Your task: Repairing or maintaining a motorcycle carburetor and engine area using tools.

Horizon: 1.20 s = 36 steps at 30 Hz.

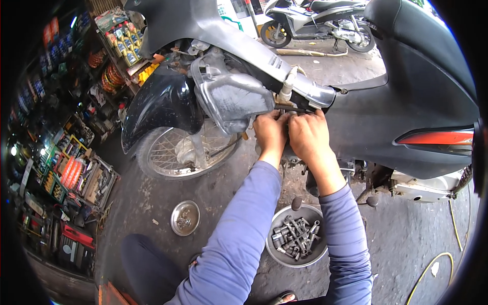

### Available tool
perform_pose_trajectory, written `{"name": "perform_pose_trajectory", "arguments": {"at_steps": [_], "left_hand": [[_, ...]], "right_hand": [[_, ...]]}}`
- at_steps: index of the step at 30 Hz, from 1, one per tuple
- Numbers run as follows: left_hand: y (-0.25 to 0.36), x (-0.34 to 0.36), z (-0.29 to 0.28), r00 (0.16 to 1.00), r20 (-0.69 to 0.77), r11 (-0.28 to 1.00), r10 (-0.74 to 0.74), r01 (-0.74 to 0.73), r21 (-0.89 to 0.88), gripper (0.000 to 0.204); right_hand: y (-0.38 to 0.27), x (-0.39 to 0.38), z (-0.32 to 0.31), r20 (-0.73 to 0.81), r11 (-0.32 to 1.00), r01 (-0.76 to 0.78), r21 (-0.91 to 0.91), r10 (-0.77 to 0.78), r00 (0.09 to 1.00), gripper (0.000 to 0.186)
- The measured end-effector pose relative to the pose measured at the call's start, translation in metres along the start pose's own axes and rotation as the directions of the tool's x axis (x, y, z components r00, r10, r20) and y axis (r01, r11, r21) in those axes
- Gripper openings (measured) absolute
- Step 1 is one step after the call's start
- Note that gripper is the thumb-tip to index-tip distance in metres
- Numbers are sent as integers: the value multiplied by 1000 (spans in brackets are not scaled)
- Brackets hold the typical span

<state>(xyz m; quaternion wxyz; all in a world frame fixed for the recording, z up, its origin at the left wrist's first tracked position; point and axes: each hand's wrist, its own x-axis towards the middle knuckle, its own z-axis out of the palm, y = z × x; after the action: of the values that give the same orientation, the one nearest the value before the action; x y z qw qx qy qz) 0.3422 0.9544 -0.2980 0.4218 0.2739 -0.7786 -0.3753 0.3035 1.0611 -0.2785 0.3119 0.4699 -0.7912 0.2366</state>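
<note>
Both hands are side by side at the middle of a motorbike, just under its grey frame cover (pixel 264 58). My left hand (pixel 270 133) is closed, fingers curled in beside the rear end of a dusty grey air filter box (pixel 234 99). Close against it, my right hand (pixel 307 133) is closed too, its fingertips below a shiny metal section of the frame (pixel 319 93). A pale hose (pixel 288 84) and a thin black cable or rod (pixel 294 108) run just above the knuckles. Whatever the fingers grip is hidden behind the hands.
On the ground stand a metal bowl of sockets and wrenches (pixel 276 253) and a small dish of little parts (pixel 174 223). A spoked front wheel (pixel 147 161) is at left, near crowded shelves (pixel 104 175). A yellow hose (pixel 421 274) lies right; another motorbike (pixel 325 25) is parked behind.
</note>
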Motion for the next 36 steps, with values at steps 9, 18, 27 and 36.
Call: {"name": "perform_pose_trajectory", "arguments": {"at_steps": [9, 18, 27, 36], "left_hand": [[-3, 2, -7, 995, 24, 991, 94, -96, 95, 21], [-1, 1, -6, 995, -5, 992, 99, -98, 80, 20], [-4, 3, -5, 997, -66, 993, 31, -24, 115, 25], [-7, 4, 0, 1000, 15, 1000, -6, 5, 2, 25]], "right_hand": [[0, 1, 2, -83, 999, 22, -48, -26, 996, 20], [-1, -1, 1, -134, 1000, 28, -12, -29, 991, 17], [-2, 1, -5, -24, 1000, 0, -14, 0, 1000, 16], [3, -1, 1, -39, 999, 27, -21, -28, 999, 12]]}}
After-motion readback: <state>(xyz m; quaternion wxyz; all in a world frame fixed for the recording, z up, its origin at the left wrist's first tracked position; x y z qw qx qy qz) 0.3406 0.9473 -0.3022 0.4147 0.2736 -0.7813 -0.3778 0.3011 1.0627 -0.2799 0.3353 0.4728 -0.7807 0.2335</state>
